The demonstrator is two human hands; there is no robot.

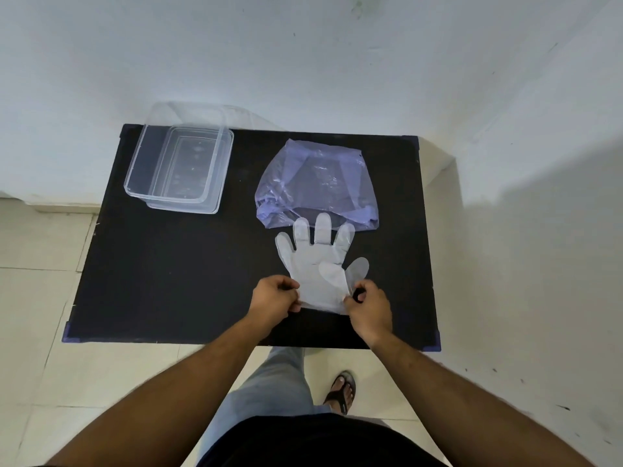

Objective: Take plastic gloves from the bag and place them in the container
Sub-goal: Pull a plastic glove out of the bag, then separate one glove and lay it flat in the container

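Here the plastic gloves (315, 264) lie flat on the black counter (168, 281), cuff toward the person, fingers pointing away at the purple bag (317, 183). The left hand (274, 299) and right hand (369, 310) each pinch a cuff corner. The clear container (180, 170), apparently empty, sits far-left, so the left hand is nearer for the carry.

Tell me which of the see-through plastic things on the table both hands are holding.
The gloves, lying flat nearest the person. The left hand and right hand pinch their cuff. The bluish bag and the container lie untouched.
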